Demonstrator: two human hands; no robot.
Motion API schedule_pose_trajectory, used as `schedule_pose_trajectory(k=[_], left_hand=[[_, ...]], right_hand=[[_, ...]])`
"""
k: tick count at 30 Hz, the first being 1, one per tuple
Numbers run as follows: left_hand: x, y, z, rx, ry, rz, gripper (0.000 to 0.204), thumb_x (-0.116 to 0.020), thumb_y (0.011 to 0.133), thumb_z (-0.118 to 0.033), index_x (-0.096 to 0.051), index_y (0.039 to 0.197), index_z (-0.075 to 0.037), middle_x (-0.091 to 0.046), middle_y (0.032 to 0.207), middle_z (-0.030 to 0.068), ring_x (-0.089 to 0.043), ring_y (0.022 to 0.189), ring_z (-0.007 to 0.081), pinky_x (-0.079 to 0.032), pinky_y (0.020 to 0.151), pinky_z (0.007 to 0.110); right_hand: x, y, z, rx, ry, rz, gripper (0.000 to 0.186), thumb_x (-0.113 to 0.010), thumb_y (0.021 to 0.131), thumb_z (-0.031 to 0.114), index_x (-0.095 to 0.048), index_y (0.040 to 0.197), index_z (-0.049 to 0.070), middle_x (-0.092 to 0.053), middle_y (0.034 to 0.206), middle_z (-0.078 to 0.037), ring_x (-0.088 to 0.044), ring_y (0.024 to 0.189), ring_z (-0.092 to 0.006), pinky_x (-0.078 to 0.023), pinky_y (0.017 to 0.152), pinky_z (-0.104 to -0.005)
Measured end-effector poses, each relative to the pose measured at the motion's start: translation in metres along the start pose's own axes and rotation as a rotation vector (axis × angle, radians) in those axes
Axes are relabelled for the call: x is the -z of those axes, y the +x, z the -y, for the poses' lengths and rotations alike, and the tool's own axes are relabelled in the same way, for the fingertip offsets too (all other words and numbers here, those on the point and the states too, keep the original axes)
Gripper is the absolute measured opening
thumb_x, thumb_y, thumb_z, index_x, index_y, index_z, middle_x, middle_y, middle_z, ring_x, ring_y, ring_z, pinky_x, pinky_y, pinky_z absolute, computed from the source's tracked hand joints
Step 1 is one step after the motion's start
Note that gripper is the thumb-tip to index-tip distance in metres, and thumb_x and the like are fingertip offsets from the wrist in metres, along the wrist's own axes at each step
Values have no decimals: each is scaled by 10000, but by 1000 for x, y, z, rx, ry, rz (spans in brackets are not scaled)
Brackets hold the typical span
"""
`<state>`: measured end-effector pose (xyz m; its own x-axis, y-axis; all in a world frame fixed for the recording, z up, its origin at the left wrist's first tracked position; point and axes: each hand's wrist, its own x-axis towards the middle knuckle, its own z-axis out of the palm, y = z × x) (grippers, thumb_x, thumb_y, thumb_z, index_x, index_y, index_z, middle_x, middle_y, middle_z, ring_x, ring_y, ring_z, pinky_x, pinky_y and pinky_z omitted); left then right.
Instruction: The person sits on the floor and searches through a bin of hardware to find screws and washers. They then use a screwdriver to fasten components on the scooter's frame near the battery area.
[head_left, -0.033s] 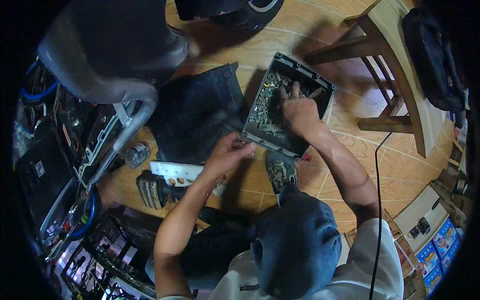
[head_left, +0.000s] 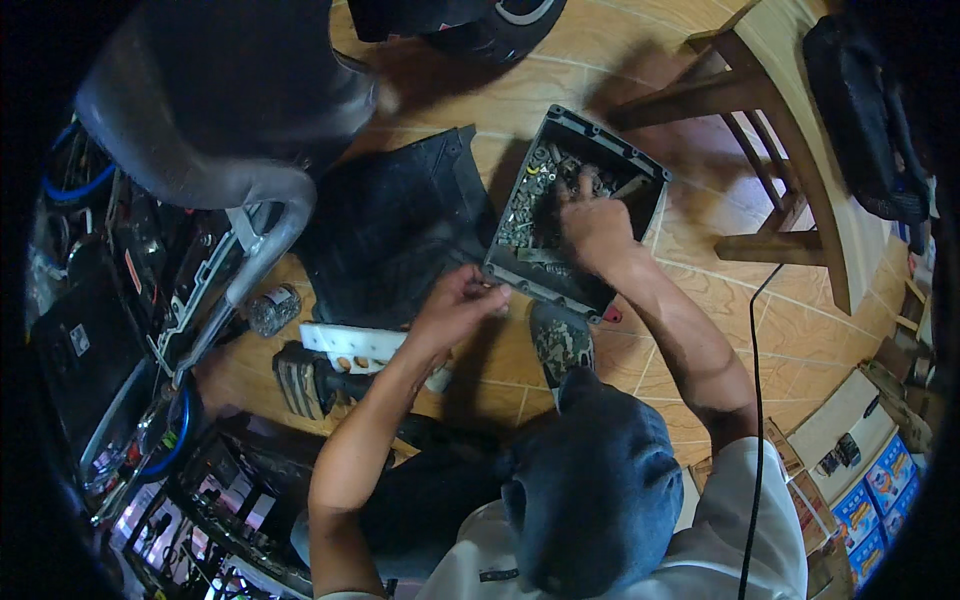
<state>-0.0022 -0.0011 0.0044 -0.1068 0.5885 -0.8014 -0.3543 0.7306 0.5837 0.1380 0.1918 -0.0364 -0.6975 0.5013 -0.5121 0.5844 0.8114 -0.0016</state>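
A dark rectangular box (head_left: 508,262) with raised walls stands on the floor in front of me. It holds many loose screws, nuts and other small metal parts (head_left: 522,222), most of them along its left side. My right hand (head_left: 597,228) reaches into the box, its extended fingers apart and touching the metal parts. I see nothing held in it, though some fingertips are hard to make out. My left hand (head_left: 462,305) is just outside the box's near left corner, thumb and fingers pinched together. Whatever is between them is too small to tell.
Left of the box lies a black moulded panel (head_left: 395,215). Nearer me are a white foam piece (head_left: 350,342) and a clear jar (head_left: 274,310). A motorbike seat and frame (head_left: 270,215) fill the left. A wooden stool (head_left: 800,150) stands right, beside a hanging black cable (head_left: 757,400).
My right hand has shifted slightly left inside the box, over the metal parts. My left hand and the box stay where they were.
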Motion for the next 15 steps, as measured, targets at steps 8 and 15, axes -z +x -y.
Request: schedule_pose_trajectory(k=[8, 15], left_hand=[[3, 5, 8, -30, -15, 25, 274, -744, 937, -286, -668, 1150, -131, -692, 973, -27, -605, 874, 60, -415, 717, 233], [2, 3, 6, -44, -23, 30, 319, -744, 935, -317, -663, 1166, -112, -697, 1000, -13, -625, 910, 81, -434, 751, 241]], right_hand=[[-1, -25, 19, 214, 127, 356, 461, -573, 896, 192, -592, 1335, 51, -615, 1298, -260, -737, 895, -370, -587, 734, -454], [5, -9, 31, 87, 302, 30, 404, -539, 924, 151, -657, 1299, 59, -695, 1164, -191, -729, 987, -347, -587, 816, -469]])
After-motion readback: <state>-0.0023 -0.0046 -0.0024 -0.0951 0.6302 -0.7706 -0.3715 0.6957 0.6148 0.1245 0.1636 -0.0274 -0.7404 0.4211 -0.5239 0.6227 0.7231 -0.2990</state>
